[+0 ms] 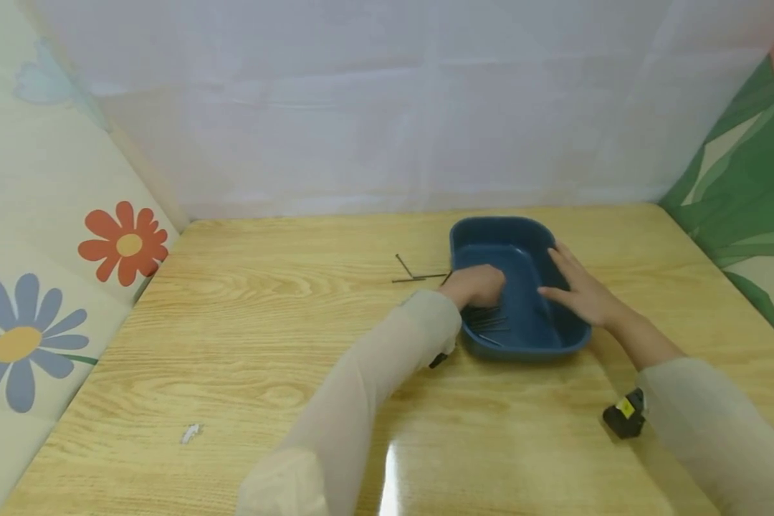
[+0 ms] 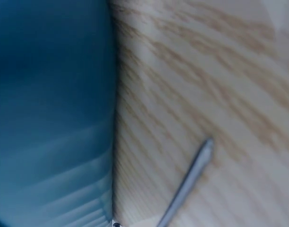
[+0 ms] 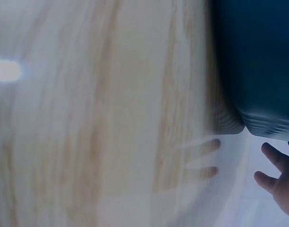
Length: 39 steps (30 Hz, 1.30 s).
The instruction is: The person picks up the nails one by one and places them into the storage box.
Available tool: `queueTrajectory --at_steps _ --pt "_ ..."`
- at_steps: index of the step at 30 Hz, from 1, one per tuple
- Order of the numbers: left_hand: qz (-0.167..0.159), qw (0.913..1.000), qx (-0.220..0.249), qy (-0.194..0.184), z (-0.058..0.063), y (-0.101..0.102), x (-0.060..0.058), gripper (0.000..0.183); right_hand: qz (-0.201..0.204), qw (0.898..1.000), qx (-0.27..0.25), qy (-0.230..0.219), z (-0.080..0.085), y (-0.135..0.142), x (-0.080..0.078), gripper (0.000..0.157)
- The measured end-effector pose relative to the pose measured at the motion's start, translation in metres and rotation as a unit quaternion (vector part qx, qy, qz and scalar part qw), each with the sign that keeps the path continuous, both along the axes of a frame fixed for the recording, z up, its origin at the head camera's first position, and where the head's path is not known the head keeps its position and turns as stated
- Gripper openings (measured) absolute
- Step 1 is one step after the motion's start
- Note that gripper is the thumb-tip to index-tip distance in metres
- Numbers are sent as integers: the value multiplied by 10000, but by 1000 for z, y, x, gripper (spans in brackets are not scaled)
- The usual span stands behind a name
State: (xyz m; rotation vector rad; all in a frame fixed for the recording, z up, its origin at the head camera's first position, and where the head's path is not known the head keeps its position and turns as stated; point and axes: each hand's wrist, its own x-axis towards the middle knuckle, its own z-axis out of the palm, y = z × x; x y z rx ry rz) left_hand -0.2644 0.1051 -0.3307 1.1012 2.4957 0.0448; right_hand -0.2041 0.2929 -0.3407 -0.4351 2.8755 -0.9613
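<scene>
A deep blue plastic tray stands on the wooden table, its outer wall filling the left of the left wrist view. My left hand reaches over its left rim and down inside; the fingertips are hidden, so any grip is unseen. Beneath that hand, several thin dark nails lie on the tray's floor. More nails rest on the table just left of the tray, one nail showing close up in the left wrist view. My right hand, fingers spread, rests at the tray's right rim.
A white curtain closes off the table's far edge, and flowered cloths hang at both sides. A small pale mark shows on the table at the near left. Black wrist cameras sit under the sleeves.
</scene>
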Motion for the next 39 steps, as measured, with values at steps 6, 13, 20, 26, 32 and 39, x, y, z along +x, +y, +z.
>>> queueTrajectory --at_steps 6,13,20,26,32,39 --pt "49 10000 61 -23 0 0 0 20 -6 10000 1 -35 2 -2 0 74" --pt "86 9995 291 99 0 1 0 23 -65 10000 -25 -47 3 -1 -1 74" --pt "158 9992 370 13 2 1 2 21 -76 10000 -9 -19 4 -1 1 74" --pt "11 9991 389 158 4 -2 1 16 -42 10000 47 -9 5 -3 -1 75" --pt "-137 9959 890 39 2 -5 -4 11 -8 9999 157 -69 6 -3 -2 76" --pt "-128 9802 1928 -429 -2 -7 -11 8 -135 9992 219 -292 7 -3 0 78"
